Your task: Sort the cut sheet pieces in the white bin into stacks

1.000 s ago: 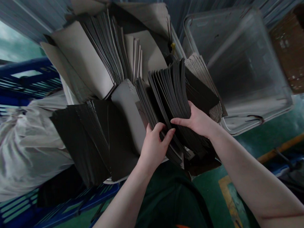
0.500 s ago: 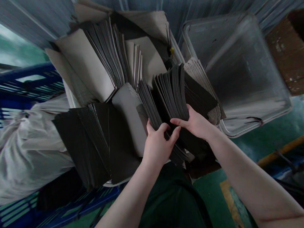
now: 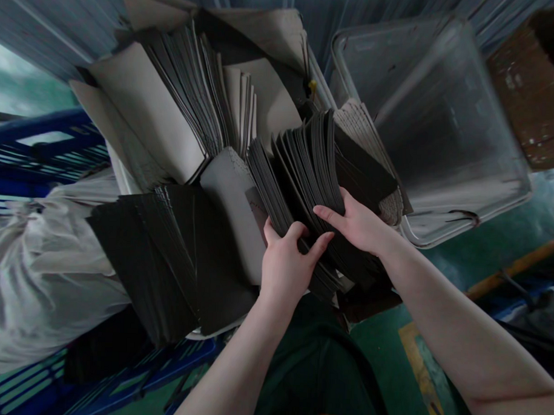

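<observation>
Since half a second ago, little has shifted: both hands stay on the same fanned stack, the left index finger reaching a bit further right across the sheet edges, toward the right thumb.

Stack of dark sheets: thin black cards standing on edge, fanned out, leaning left, in the middle of the view just in front of the person's body. Lower ends lost in shadow.

Left hand: closed around the near left part of the stack, thumb up on the left side, fingers curled over the sheet edges.

Right hand: gripping the right part of the same stack, thumb lying across the edges and pointing left, fingers hidden behind the sheets. Thumb and left fingertips are near each other, not quite touching as far as I can tell.

Just right of the stack, pale grey perforated sheets, touching it.
Left of it, a curved grey sheet, then a second black pile lying flatter.
Behind, grey-faced sheets fanned upright.
Far right, clear plastic bin; brown carton beyond it.
Far left, whitish bag on a blue crate.
Green floor below.
</observation>
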Available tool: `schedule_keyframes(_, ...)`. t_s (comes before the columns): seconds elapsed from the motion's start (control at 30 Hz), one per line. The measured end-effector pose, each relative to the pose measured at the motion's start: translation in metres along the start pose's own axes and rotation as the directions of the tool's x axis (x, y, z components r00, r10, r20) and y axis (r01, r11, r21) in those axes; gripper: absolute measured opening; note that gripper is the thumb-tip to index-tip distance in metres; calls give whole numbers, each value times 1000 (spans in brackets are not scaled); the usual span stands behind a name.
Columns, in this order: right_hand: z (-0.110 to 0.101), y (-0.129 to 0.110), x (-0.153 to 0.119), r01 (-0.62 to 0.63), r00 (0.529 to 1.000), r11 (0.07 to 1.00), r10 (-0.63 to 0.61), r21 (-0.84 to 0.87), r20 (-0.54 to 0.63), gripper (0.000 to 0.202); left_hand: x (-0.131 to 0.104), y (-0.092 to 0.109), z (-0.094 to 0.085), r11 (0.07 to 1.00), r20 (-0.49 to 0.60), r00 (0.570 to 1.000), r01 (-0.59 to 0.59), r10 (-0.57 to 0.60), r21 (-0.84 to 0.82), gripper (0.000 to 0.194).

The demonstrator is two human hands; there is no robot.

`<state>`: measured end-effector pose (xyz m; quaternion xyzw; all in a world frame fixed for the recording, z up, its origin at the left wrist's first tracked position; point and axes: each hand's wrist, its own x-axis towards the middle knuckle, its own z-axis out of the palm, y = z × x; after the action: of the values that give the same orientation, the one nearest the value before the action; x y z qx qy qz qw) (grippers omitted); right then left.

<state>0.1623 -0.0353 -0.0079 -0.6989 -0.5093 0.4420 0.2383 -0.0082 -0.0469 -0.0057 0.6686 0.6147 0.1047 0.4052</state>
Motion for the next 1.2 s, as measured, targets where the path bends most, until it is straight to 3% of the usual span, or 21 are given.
schedule_keyframes(0.6, -1, -1, -1, -12, 1000, 1000, 12, 17, -3, 52, 1, -7, -1, 999, 39, 999, -25, 26, -36, 41)
schedule_keyframes(0.93, 2, 3, 2, -42, 999, 998, 41, 48, 18, 63, 1, -7, -2, 1000, 59, 998, -10, 12, -30, 42)
schedule_keyframes(1.2, -3, 1, 1, -26, 1000, 999, 26, 32, 14, 54, 0, -7, -4, 999, 74, 997, -15, 17, -30, 39)
